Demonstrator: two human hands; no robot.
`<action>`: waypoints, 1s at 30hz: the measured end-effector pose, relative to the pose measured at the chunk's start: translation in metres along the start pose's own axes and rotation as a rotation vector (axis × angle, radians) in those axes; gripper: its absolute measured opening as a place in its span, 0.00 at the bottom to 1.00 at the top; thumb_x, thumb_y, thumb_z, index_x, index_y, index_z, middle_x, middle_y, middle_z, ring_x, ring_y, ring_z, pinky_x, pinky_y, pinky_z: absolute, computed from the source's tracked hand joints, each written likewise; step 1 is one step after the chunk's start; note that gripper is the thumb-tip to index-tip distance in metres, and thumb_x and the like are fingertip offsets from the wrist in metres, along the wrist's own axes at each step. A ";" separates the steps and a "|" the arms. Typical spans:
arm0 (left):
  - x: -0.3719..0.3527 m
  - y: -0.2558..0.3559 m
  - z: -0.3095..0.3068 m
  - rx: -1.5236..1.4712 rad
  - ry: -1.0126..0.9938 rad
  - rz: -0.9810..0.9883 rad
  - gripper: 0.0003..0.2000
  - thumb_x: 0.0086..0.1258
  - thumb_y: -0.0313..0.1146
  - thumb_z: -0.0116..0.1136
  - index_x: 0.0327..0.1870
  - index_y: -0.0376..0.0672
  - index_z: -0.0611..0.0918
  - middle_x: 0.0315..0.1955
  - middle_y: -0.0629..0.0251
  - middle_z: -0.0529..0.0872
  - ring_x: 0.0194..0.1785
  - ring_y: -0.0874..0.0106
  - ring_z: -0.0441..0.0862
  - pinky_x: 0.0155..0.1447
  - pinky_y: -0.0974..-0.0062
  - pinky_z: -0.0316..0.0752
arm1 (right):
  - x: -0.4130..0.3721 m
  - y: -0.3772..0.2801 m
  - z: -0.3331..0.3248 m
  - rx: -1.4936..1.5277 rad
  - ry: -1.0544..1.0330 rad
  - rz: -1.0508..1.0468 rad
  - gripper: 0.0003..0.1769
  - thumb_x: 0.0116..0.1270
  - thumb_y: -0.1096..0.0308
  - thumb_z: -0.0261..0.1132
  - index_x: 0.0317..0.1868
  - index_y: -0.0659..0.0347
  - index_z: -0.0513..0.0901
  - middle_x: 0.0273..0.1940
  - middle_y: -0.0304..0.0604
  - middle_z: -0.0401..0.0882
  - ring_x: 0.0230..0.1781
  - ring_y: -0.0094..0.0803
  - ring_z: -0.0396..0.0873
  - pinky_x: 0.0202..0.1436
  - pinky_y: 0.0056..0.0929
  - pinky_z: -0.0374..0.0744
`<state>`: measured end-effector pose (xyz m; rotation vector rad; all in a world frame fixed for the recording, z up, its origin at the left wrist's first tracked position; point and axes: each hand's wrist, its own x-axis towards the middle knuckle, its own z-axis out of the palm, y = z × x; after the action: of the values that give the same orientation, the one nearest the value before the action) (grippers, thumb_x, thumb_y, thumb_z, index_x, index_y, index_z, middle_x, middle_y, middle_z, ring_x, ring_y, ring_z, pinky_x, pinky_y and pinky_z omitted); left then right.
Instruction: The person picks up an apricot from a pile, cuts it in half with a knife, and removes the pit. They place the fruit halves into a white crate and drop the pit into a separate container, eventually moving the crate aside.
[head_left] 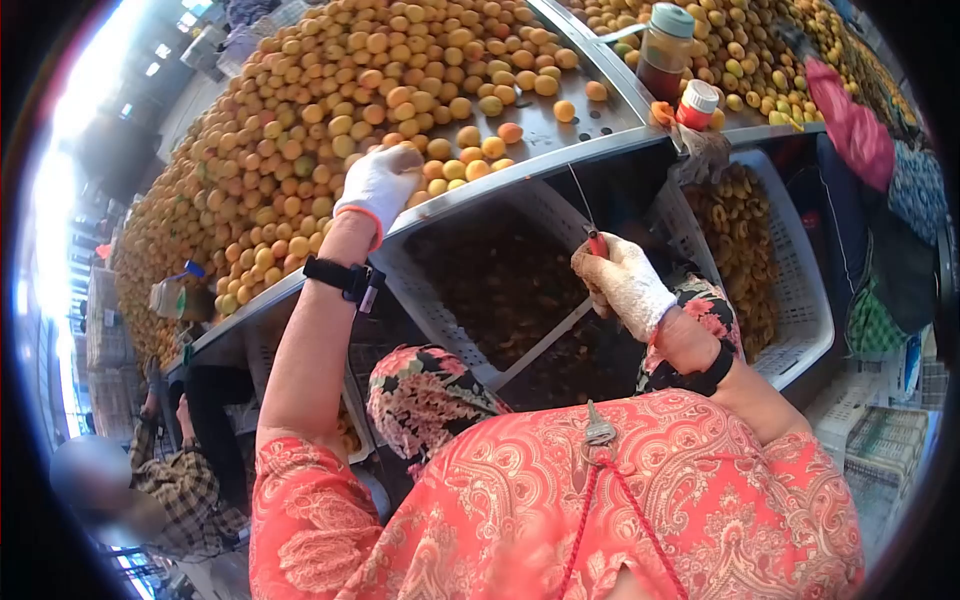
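Note:
My left hand (380,185), in a white glove, is at the near edge of a large heap of apricots (400,60) on a metal table (560,150). Its fingers are curled, with darkened tips beside loose apricots; whatever they hold is hidden. Over a crate (425,300) of dark brown pieces, my right hand (630,283), also gloved in white, is closed round a knife (597,240). The knife's handle is red and its thin blade points up toward the table edge.
At right stands a white crate (815,320) of cut, brownish fruit pieces. A lidded jar (665,55) and a red-and-white bottle (697,103) stand by the table divider. A person in a checked shirt (180,490) is at lower left. Pink cloth (850,120) lies at right.

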<state>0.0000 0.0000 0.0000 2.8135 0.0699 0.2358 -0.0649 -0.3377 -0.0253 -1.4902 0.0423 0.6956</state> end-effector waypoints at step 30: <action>0.017 0.106 0.000 -1.379 -0.315 -0.131 0.20 0.71 0.29 0.61 0.62 0.32 0.76 0.43 0.61 0.84 0.39 0.78 0.80 0.42 0.83 0.76 | 0.005 -0.011 -0.037 -0.196 0.005 -0.544 0.11 0.76 0.63 0.60 0.42 0.64 0.74 0.25 0.44 0.75 0.26 0.29 0.74 0.33 0.31 0.74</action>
<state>0.0186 -0.0992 0.0363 1.4339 0.0058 -0.1608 -0.0417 -0.3684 -0.0215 -1.5952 -0.4243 0.2582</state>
